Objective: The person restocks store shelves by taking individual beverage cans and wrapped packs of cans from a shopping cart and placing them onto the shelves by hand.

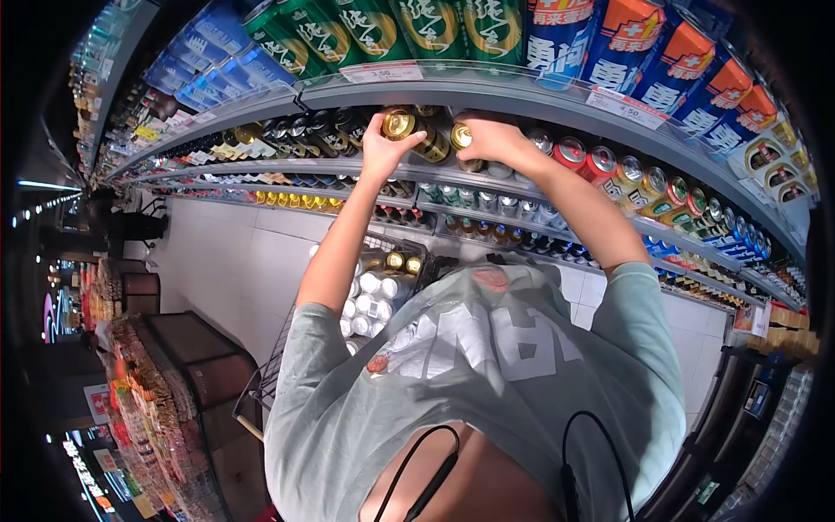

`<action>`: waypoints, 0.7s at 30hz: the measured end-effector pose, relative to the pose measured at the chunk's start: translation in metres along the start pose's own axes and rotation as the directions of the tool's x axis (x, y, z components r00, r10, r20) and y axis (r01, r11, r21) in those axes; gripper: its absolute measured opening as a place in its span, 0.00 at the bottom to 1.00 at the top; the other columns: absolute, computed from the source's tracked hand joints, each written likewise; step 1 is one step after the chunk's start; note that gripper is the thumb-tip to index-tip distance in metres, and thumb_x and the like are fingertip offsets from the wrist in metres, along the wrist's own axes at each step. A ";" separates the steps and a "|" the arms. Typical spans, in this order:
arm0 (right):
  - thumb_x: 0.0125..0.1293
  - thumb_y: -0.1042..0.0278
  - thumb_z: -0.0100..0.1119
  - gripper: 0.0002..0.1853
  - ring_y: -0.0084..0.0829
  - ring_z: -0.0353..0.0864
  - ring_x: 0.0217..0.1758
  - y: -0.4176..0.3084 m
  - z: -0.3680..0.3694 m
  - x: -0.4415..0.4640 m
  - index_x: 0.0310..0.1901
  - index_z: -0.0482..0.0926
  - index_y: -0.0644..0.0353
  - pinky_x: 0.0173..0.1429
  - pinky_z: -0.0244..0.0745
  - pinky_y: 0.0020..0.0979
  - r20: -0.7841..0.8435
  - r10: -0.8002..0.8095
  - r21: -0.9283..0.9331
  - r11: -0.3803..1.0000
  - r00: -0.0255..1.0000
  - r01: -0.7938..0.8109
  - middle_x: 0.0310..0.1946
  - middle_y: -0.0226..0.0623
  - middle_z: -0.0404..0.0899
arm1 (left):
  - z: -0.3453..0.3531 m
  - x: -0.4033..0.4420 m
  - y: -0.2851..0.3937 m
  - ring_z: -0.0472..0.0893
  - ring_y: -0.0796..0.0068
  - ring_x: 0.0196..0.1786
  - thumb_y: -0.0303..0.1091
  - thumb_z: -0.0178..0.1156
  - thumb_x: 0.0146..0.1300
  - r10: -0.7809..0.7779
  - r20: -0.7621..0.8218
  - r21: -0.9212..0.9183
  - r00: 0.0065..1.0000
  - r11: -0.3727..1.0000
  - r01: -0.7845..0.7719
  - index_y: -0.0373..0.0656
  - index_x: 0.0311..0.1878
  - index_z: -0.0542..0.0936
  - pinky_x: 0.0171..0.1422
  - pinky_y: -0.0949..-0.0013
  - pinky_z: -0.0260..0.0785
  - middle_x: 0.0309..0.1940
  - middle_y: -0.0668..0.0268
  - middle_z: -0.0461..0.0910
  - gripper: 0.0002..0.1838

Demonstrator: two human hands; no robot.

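Both arms reach forward to a shelf of drink cans. My left hand (383, 153) is wrapped round a gold-lidded can (399, 123) at the shelf's front, thumb and fingers on its sides. To the right, my right hand (500, 142) grips a second gold-lidded can (461, 136) with the fingers bent over it. Between the two hands stands another can with a black and gold side (432, 148). Dark cans (323, 126) line the shelf to the left of my left hand, and red cans (570, 154) stand right of my right wrist.
Close above my hands runs an upper shelf edge with price tags (383, 73), bearing green cans (370, 30) and blue cans (613, 48). Lower shelves hold more drinks. A wire shopping cart (283, 335) with silver and gold-topped cans (374, 283) stands left of my body. Stacked goods (152, 391) are farther left.
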State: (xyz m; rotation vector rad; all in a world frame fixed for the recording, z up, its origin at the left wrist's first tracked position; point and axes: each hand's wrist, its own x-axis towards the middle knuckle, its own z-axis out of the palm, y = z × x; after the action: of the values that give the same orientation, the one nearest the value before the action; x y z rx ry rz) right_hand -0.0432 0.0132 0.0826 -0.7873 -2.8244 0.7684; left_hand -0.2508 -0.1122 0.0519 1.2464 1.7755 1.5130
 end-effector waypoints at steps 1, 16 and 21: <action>0.44 0.55 0.73 0.39 0.47 0.80 0.56 0.001 0.004 -0.001 0.60 0.74 0.60 0.58 0.75 0.42 0.033 0.047 0.008 0.999 0.998 -0.047 0.51 0.50 0.81 | 0.007 0.005 -0.005 0.81 0.74 0.48 0.30 0.78 0.47 0.016 -0.012 -0.005 1.000 1.000 -0.016 0.35 0.58 0.75 0.58 0.70 0.74 0.46 0.62 0.83 0.34; 0.43 0.56 0.69 0.26 0.47 0.82 0.42 0.027 0.022 0.024 0.44 0.79 0.62 0.46 0.78 0.43 0.100 0.013 -0.033 0.999 0.995 -0.010 0.37 0.49 0.82 | 0.055 0.016 -0.037 0.82 0.71 0.49 0.38 0.78 0.50 0.007 0.064 0.123 0.998 0.992 -0.014 0.31 0.55 0.77 0.57 0.68 0.74 0.47 0.58 0.84 0.32; 0.43 0.55 0.71 0.25 0.45 0.84 0.40 0.025 0.016 0.025 0.42 0.82 0.63 0.45 0.79 0.42 0.071 -0.009 -0.009 1.000 0.997 0.010 0.35 0.48 0.84 | 0.056 0.013 -0.060 0.80 0.68 0.52 0.44 0.70 0.61 0.014 0.107 0.187 0.994 0.982 -0.034 0.35 0.61 0.75 0.59 0.66 0.71 0.51 0.56 0.82 0.30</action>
State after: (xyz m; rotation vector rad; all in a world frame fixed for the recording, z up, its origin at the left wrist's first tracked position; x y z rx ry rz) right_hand -0.0571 0.0368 0.0557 -0.7622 -2.8940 0.7978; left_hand -0.2296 -0.0710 -0.0174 1.4163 1.8740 1.2898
